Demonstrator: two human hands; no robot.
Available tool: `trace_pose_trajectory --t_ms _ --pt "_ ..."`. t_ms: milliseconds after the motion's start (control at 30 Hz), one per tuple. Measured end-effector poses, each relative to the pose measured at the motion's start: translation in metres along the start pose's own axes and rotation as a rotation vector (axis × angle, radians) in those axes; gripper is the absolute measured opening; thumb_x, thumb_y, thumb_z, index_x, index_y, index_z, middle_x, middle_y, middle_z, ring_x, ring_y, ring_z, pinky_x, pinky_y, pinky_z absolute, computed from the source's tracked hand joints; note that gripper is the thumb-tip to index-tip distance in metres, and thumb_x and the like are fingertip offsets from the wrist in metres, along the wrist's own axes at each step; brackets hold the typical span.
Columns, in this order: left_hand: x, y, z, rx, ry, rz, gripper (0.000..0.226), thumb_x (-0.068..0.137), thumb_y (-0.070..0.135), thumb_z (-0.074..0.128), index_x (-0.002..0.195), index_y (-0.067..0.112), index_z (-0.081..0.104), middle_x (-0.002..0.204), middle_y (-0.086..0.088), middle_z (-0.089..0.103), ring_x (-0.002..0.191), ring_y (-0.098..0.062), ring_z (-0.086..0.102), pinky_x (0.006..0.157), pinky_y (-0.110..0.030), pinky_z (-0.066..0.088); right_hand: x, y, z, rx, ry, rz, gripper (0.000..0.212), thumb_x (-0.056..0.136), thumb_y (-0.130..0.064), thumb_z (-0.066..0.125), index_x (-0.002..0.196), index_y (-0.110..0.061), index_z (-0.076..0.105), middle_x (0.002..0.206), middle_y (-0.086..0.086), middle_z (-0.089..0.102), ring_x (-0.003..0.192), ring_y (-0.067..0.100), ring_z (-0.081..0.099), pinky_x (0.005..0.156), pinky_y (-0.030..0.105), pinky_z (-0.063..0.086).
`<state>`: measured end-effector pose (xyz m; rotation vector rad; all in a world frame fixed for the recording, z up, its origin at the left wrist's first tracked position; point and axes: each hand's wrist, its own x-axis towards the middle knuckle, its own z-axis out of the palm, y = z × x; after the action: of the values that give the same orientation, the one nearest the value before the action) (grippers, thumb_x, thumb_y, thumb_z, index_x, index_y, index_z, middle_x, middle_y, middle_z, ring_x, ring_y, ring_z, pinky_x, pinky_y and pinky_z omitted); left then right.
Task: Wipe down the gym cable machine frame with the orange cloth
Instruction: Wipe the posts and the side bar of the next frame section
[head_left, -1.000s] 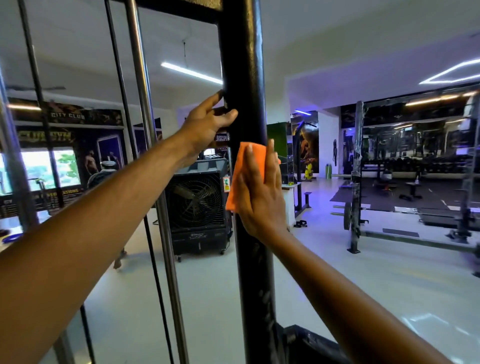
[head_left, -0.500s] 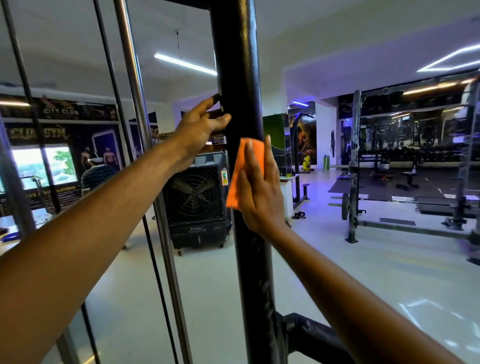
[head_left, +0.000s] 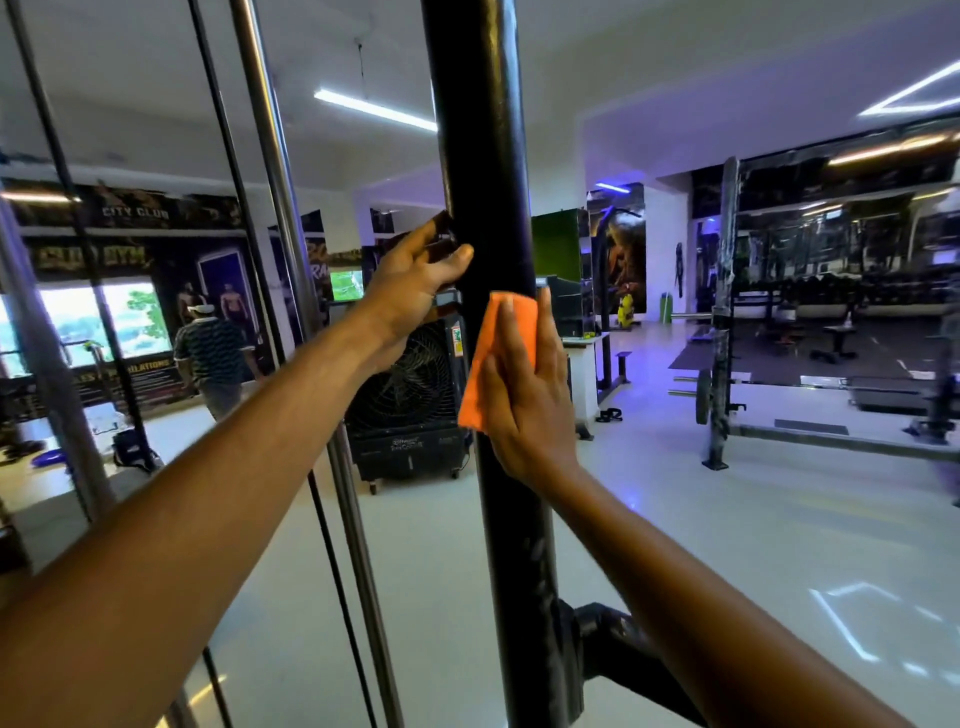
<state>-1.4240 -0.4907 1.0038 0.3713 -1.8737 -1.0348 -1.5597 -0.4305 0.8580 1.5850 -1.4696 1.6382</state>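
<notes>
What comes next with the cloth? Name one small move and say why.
Probably slide the right hand down the post, keeping the cloth pressed flat. The left hand steadies the post just above, and a long stretch below looks smudged.

Both my arms reach forward and up, bare to the elbow. My left hand (head_left: 415, 283) sits higher, its fingers (head_left: 434, 234) wrapped round the far side and the thumb lying forward. My right hand (head_left: 524, 384) is flat, fingers straight, together and pointing up, palm pressing forward.
</notes>
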Motion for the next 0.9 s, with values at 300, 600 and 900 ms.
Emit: trace_pose_trajectory --t_ms 300,600,900 --pt "-0.03 -0.036 0.01 -0.034 0.005 -0.088 0.039 0.106 0.029 0.067 0.144 0.034 0.063 0.135 0.012 0.072 0.125 -0.009 0.068 0.109 -0.049 0.054 -0.098 0.03 0.013 -0.056 -0.078 0.025 0.071 0.114 -0.036 0.053 0.175 -0.032 0.015 0.182 -0.005 -0.015 0.169 0.028 0.001 0.125 0.066 0.034" --pt "-0.043 -0.048 0.008 -0.039 0.017 -0.117 0.036 0.105 0.029 0.068 0.14 0.037 0.065 0.137 0.008 0.071 0.13 -0.018 0.066 0.11 -0.051 0.053 -0.026 0.003 0.012 -0.089 0.025 -0.019 0.065 0.116 -0.04 0.048 0.174 -0.027 0.021 0.183 0.004 -0.008 0.169 0.033 0.003 0.131 0.057 0.025" --pt "-0.068 -0.076 0.023 -0.022 0.015 -0.175 0.032 0.108 0.026 0.064 0.131 0.049 0.061 0.129 0.022 0.073 0.118 0.002 0.069 0.097 -0.033 0.055 -0.112 0.033 0.024 -0.06 -0.048 0.068 0.067 0.116 -0.037 0.048 0.174 -0.026 0.018 0.182 0.005 -0.01 0.169 0.031 0.006 0.129 0.061 0.028"
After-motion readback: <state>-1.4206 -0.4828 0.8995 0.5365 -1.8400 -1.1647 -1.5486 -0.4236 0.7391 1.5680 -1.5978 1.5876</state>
